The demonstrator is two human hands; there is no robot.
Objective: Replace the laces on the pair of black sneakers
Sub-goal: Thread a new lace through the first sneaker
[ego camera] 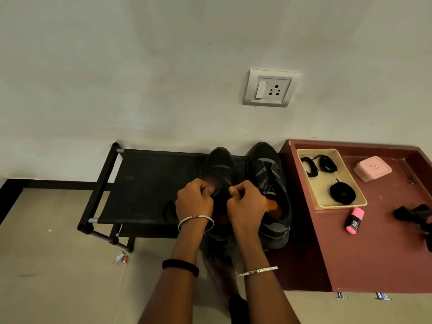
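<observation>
Our left hand point(194, 202) and right hand point(245, 204) pinch one sneaker point(218, 169) of two; one tray point(339, 206) holds three laces point(342, 194); marker point(354, 221) writing unreadable.

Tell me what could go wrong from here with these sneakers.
The sneaker under the left hand and right hand seems to overhang the front edge of the rack; tugging may tip it off. Black lacing on a black shoe is hard to see, so an eyelet may be skipped.
</observation>
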